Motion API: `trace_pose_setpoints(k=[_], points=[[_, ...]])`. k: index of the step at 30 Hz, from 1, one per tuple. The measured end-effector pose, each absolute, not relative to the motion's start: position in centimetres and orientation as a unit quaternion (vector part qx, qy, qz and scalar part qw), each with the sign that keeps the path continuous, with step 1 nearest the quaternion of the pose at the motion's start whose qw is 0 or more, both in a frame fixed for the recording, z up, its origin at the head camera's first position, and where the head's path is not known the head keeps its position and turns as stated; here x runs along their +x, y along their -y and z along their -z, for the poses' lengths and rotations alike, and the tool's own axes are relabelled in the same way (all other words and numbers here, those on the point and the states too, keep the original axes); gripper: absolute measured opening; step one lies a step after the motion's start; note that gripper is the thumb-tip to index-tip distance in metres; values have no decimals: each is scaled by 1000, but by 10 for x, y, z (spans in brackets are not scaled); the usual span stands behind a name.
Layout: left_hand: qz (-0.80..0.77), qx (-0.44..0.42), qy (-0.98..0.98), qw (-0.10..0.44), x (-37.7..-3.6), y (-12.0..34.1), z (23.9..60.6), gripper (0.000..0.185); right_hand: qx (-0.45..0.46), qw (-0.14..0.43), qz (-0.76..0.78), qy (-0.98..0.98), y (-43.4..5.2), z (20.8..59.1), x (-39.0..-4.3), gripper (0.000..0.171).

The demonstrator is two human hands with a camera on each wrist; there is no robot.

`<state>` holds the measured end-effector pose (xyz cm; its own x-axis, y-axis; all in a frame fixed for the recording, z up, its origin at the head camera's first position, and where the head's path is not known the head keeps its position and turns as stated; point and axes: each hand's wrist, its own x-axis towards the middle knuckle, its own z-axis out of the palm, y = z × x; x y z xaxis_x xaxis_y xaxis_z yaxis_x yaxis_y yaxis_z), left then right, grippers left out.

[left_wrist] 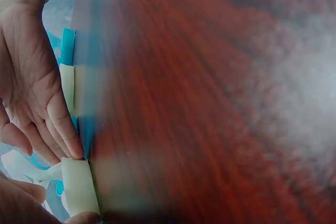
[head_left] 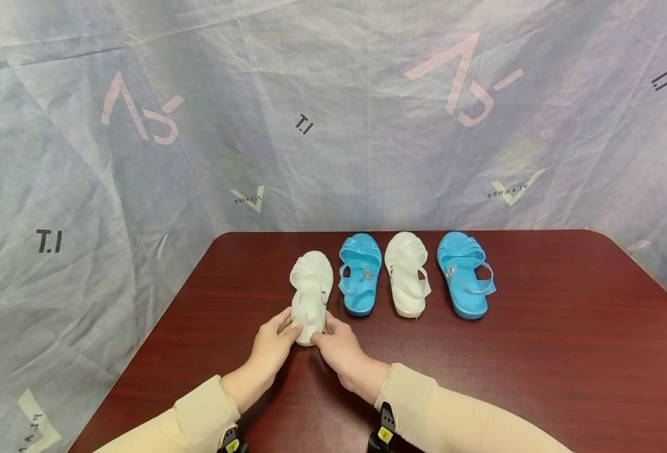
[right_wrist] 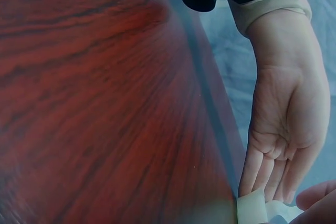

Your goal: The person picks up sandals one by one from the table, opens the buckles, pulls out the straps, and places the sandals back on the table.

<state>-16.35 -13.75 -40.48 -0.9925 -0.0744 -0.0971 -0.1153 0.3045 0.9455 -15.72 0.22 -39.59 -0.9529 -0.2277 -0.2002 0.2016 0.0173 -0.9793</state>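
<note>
In the head view, a white sandal (head_left: 314,264) lies with its toe pointing away at the left end of a row of sandals. My left hand (head_left: 271,346) holds its heel end from the left, thumb near the upper edge. From the right, my right hand (head_left: 345,352) grips the same heel end. The left wrist view shows the sandal's pale heel (left_wrist: 80,187) between the hands. In the right wrist view only a corner of the heel (right_wrist: 252,208) appears. Just right of it is a blue sandal (head_left: 360,301), untouched.
Farther right along the row lie another white sandal (head_left: 407,296) and another blue sandal (head_left: 469,302), toes away. All rest on a dark red wooden table (head_left: 537,365). A grey printed cloth (head_left: 356,151) hangs behind the table's far edge.
</note>
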Motion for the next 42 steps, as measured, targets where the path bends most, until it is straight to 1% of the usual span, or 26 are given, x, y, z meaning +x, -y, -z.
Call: trace_pose_setpoints(k=[28, 42], points=[[-603, -58, -795, 25, -146, 138, 402, 53, -21, 157, 680, -716, -5, 394, -142, 73], [-615, -56, -785, 40, -135, 140, 399, 53, -36, 154, 686, -710, -7, 396, -132, 73]])
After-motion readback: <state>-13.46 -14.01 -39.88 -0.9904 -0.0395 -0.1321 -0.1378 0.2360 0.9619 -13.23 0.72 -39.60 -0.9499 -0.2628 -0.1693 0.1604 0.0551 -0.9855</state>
